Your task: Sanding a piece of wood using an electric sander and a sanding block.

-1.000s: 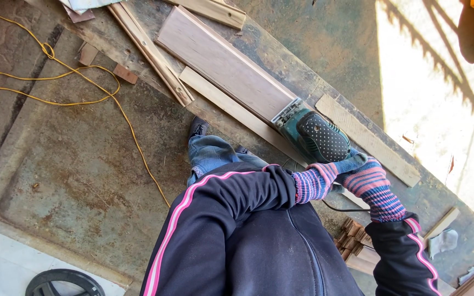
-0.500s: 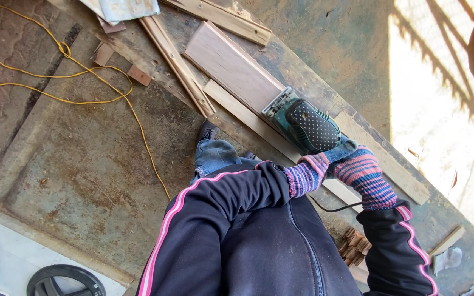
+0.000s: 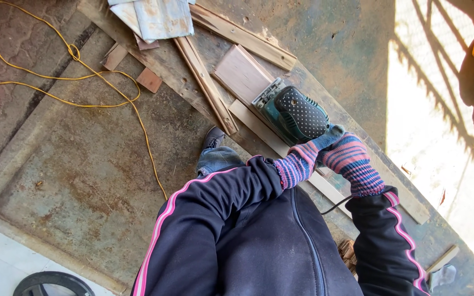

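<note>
A green power sander (image 3: 294,112) with a black dotted grip rests on a flat wooden board (image 3: 241,73) lying on a long dusty workbench (image 3: 330,38). Both my hands wear striped pink and blue knit gloves and clasp the sander's rear end together. My left hand (image 3: 298,164) is on the near side. My right hand (image 3: 348,156) is wrapped over the back of the grip. A thin pale strip (image 3: 259,129) lies alongside the board. The sander's black cord (image 3: 336,205) trails under my right arm.
Long wooden battens (image 3: 207,82) (image 3: 242,35) and a metal sheet (image 3: 160,16) lie at the bench's far end, with small wood blocks (image 3: 149,79) beside them. A yellow cable (image 3: 111,104) loops over the concrete floor. My shoe (image 3: 213,137) stands by the bench.
The sander has slid along the board toward its far end, with both hands following it. Less of the board shows ahead of the tool.
</note>
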